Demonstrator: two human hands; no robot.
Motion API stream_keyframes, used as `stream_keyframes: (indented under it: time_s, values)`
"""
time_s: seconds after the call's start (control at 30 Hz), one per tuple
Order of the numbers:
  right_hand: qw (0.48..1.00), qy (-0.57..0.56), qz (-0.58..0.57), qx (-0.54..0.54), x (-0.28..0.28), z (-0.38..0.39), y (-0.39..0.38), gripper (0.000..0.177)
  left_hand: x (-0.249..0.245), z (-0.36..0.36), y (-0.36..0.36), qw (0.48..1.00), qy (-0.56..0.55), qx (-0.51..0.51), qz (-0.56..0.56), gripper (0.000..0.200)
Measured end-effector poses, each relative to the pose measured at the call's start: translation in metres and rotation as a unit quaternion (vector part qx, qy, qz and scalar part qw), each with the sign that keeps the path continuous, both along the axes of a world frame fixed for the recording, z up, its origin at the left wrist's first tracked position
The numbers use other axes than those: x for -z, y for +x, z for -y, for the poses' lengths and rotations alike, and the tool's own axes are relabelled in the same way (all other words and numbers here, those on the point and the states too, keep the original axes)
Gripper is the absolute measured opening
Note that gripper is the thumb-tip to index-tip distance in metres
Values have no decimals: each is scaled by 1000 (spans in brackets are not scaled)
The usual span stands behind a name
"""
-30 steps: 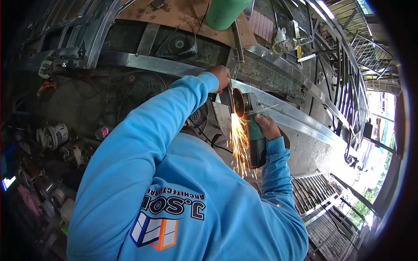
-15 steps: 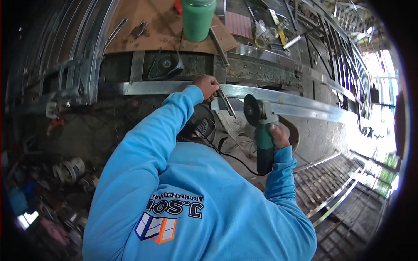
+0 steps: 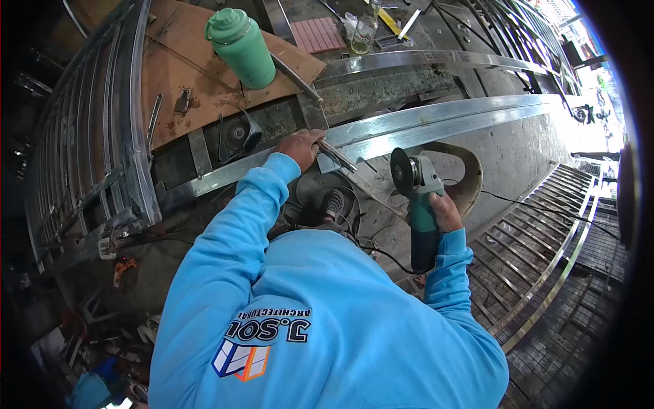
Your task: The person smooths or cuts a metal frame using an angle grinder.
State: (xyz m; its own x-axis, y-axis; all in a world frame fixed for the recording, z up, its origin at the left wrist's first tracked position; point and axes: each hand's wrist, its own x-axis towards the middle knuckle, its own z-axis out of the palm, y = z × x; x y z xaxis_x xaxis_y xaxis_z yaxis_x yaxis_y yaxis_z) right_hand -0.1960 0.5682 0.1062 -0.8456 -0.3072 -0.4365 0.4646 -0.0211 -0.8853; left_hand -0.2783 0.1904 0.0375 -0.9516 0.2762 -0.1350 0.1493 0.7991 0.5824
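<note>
My right hand grips an angle grinder by its green and black body, with the dark disc pointing up and to the left. My left hand is closed on short thin metal bars, resting at the edge of a long shiny metal tube. The bars stick out from my fingers toward the grinder, and a gap lies between their ends and the disc. A second angle grinder lies left of my left hand, behind the tube.
A green bottle stands on a brown board. Metal frames rise at the left, and a slatted metal grille lies at the right. A black cord runs below the grinder. A glass jar stands at the back.
The view has turned and shifted, so the bottle and board show further left. My left hand has come down onto the tube with the bars. The right hand still holds the grinder.
</note>
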Motion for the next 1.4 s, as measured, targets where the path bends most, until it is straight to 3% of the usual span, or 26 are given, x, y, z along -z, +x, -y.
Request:
stream_keyframes:
  time_s: [0.13,0.33,0.63,1.17,1.37,1.4]
  values:
    - [1000,-21,15,2,8,4,6,84,-9,-1,15,998,-56,-3,12,27]
    - [998,-31,47,-28,5,31,-4,80,6,-3,34,997,-31,-5,-69,33]
    - [998,-26,49,-41,-4,57,-20,75,4,-9,64,991,-55,-95,-78,34]
    - [998,-33,49,39,19,23,-1,67,-18,-37,62,995,-71,-74,15,57]
    - [996,0,-34,87,55,-19,7,64,-14,-22,48,990,-8,-117,-80,49]
    - [996,-29,-5,86,57,-28,6,54,-14,-17,44,988,2,-126,-83,49]
